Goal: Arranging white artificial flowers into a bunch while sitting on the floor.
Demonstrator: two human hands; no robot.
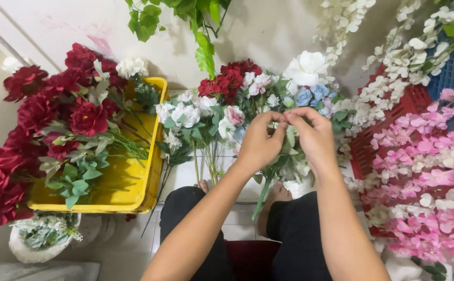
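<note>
Left hand (pixel 258 143) and right hand (pixel 314 136) pinch together on a green stem (pixel 264 191), its top hidden behind them.

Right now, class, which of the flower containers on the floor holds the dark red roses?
The yellow crate at left: dark red roses lie across it. The red crate at right carries pink blossom sprays instead.

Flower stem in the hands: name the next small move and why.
Probably draw the green stem down slightly, since the left hand and right hand pinch together at its top among the mixed bouquet, with the stem's lower end hanging free between the knees.
</note>
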